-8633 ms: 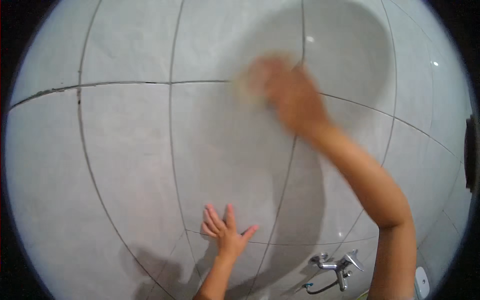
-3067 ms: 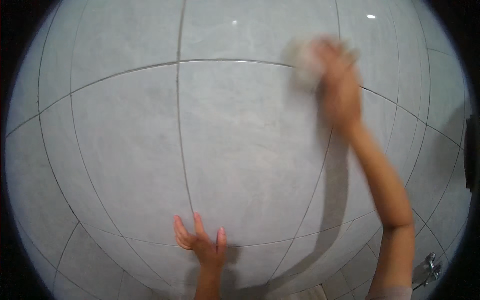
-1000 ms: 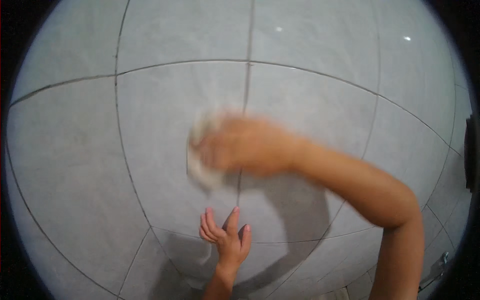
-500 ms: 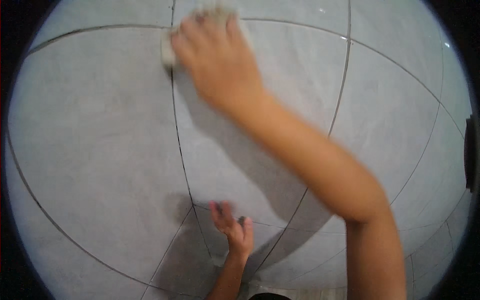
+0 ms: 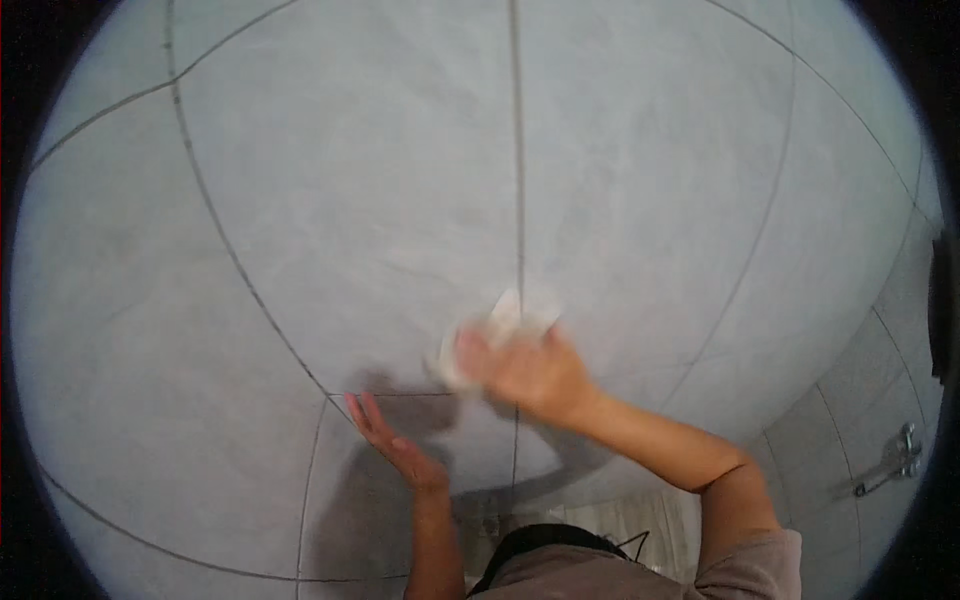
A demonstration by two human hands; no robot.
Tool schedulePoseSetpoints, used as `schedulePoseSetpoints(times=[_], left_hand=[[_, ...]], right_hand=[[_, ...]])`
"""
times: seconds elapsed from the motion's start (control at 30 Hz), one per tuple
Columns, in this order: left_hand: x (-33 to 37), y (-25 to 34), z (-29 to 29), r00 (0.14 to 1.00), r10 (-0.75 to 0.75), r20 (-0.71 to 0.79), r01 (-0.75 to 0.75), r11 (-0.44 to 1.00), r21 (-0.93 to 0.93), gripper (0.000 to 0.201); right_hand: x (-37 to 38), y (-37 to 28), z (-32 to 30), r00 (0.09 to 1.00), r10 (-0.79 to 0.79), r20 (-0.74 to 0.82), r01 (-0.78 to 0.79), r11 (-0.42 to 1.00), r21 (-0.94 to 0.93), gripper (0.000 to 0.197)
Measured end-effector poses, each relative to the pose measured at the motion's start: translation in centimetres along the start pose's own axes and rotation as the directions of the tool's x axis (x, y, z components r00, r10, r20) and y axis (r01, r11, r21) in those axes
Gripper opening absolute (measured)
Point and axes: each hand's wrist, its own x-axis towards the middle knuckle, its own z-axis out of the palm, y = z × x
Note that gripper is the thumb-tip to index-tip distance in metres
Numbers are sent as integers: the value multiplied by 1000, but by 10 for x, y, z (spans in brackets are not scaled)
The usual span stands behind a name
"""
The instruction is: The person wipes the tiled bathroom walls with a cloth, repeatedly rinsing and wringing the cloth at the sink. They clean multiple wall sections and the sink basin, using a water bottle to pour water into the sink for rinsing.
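Note:
My right hand [image 5: 545, 375], smeared by motion, is closed on a pale cloth [image 5: 507, 310]. The cloth lies against the grey tiled wall [image 5: 350, 220], beside an upright joint line, and its edges stick out past my fingers. Lower and to the left, my left hand [image 5: 395, 440] has its fingers stretched out and holds nothing. Its fingertips are by the corner where joint lines meet; whether they touch the tile I cannot tell. Shadows of both arms fall on the tiles around them.
A metal tap [image 5: 890, 465] sticks out of the tiled side wall at the far right. Above it, a dark object [image 5: 940, 305] is cut off by the picture's edge. Pale streaked flooring [image 5: 650, 525] shows below, near my torso.
My right hand has come down and to the right with the cloth, from high on the wall. My left hand has shifted slightly left. The view has moved too.

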Motion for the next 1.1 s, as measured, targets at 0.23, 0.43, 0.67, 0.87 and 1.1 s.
schedulePoseSetpoints(times=[0.23,0.43,0.67,0.87,1.1], left_hand=[[-16,25,45,986,-158,56,165,970,-179,78],[-44,5,46,966,20,259,-5,998,-59,72],[-62,34,84,963,-38,267,71,991,-117,77],[-69,32,83,912,116,394,-103,993,-55,73],[-76,54,95,792,175,585,-228,973,18,74]], right_hand=[[-12,-14,12,945,285,-163,-266,955,132,37],[-232,-80,74,879,473,58,-476,878,60,45],[-133,-55,49,509,835,-206,-781,549,296,38],[-89,9,-18,878,476,-59,-471,878,80,35],[-260,-31,60,-709,670,-223,-429,-158,890,51]])
